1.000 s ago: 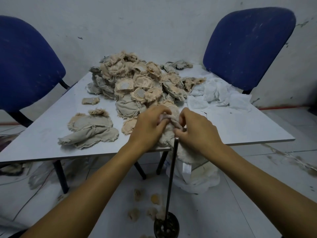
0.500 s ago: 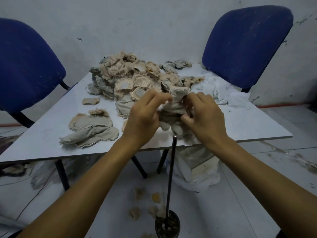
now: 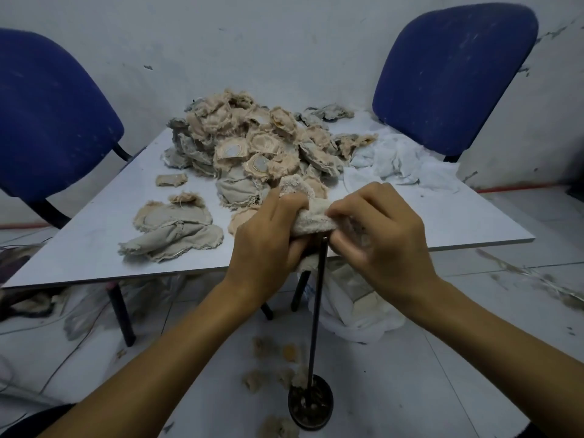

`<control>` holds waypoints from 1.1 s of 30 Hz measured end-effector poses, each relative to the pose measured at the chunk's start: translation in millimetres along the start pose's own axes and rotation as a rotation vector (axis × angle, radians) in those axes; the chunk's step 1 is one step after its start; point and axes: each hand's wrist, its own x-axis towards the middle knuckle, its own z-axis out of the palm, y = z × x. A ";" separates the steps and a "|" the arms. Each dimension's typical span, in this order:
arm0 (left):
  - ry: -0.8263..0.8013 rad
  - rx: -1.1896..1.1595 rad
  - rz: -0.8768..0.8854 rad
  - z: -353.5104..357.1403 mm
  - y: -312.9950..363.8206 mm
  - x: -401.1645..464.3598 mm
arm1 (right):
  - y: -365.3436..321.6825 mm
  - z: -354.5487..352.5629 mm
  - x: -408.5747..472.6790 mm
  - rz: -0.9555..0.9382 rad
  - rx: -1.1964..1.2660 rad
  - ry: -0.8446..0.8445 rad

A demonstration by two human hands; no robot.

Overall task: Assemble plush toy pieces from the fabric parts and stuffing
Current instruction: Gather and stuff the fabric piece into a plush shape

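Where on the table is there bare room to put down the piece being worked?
Bare patches of table: the right front corner, between the white stuffing and the edge; the left strip beside the flat grey pieces. Crowded: the middle back, under the fabric pile. Both hands grip the plush piece.

Dim, flat, cool-toned light, no clear source. Soft shadow under table (image 3: 474,229); no glare. Strong wide-angle bowing at edges, chair backs (image 3: 57,121) curved. Slight motion blur on right hand (image 3: 382,238) fingers. Corners dark, grainy, soft overall.
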 end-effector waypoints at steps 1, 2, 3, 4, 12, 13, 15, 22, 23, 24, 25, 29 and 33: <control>0.020 -0.011 0.032 -1.2 1.2 -2.3 | -2.6 -1.3 -2.8 -0.044 -0.002 0.022; 0.025 -0.023 0.071 -2.0 1.1 -5.0 | -4.2 -2.4 -5.6 -0.089 -0.004 0.039; 0.019 -0.041 0.110 -2.7 0.1 -7.7 | -4.4 -3.3 -8.2 -0.136 -0.011 0.052; 0.007 -0.068 0.138 -3.5 -1.6 -10.5 | -4.2 -3.8 -10.7 -0.182 -0.022 0.059; -0.240 -0.428 -0.026 -8.4 -0.8 -24.4 | -0.9 -1.1 -26.5 -0.281 0.104 -0.160; -0.245 -0.487 -0.063 -9.3 0.3 -22.5 | 3.6 -3.3 -25.4 -0.238 0.188 -0.202; -0.237 -0.547 -0.116 -11.0 -0.4 -19.3 | 13.5 -8.9 -23.1 -0.125 0.289 -0.238; -0.102 -0.536 -0.259 -11.1 -8.1 -20.7 | 33.0 -13.3 -27.2 0.133 0.345 -0.467; -0.053 -0.493 -0.228 -11.1 -8.8 -20.3 | 33.1 -13.9 -27.5 0.127 0.371 -0.429; -0.013 -0.451 -0.193 -10.9 -9.6 -20.3 | 32.5 -14.6 -27.2 0.118 0.381 -0.385; 0.013 -0.414 -0.166 -11.2 -10.2 -20.9 | 31.1 -15.2 -26.2 0.116 0.384 -0.347; -0.038 -0.324 -0.099 -12.7 -18.9 -31.9 | 24.6 -14.5 -22.4 0.156 0.372 -0.318; -0.245 -0.210 -0.118 -11.0 -20.2 -37.5 | 20.5 -11.8 -21.7 0.157 0.364 -0.358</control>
